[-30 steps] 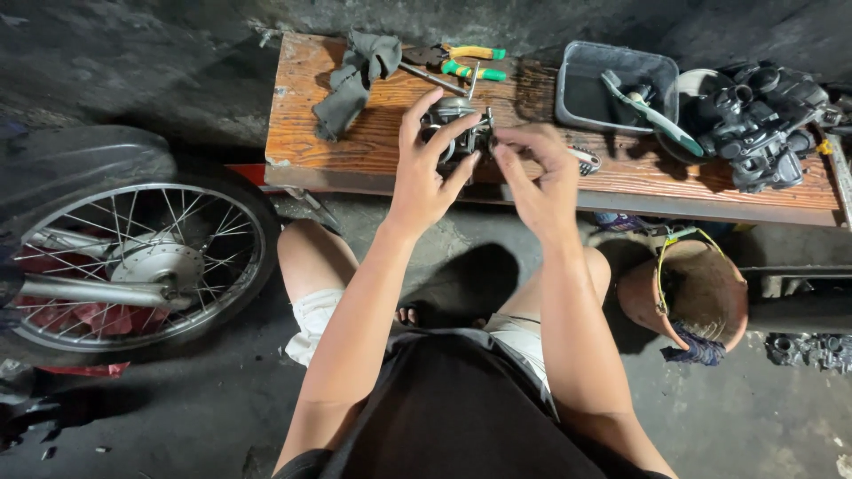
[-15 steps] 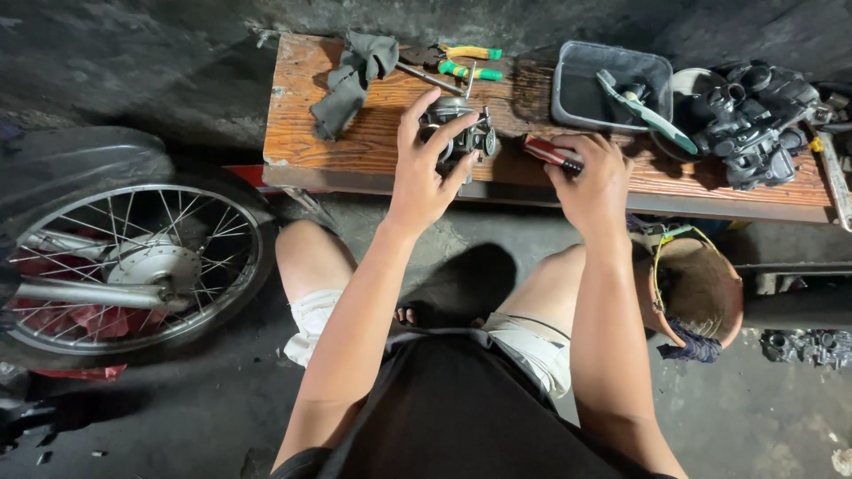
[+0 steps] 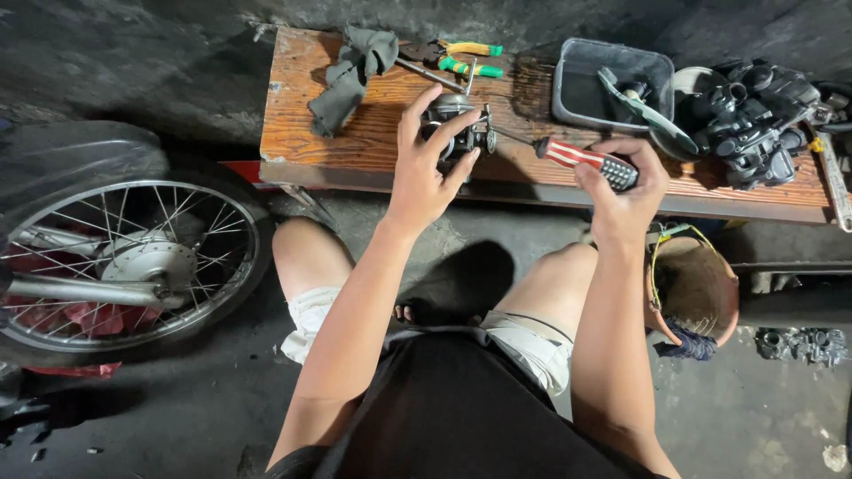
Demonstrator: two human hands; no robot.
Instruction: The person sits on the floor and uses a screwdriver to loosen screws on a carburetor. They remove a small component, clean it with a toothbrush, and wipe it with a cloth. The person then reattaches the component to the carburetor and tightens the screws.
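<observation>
Right hand (image 3: 626, 191) has just grabbed the striped screwdriver (image 3: 586, 161), tip aimed at the carburetor (image 3: 457, 129) clasped in the left hand (image 3: 424, 173) near the surface's front edge.

right hand (image 3: 624, 191) now lifting striped screwdriver (image 3: 586, 160)

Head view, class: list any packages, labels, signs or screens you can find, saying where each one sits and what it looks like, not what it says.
None: no package, label, sign or screen shows.
Nearest to a printed surface: the screwdriver handle in the right hand, striped red and white with a dark patterned end, held above the wooden bench.
</observation>
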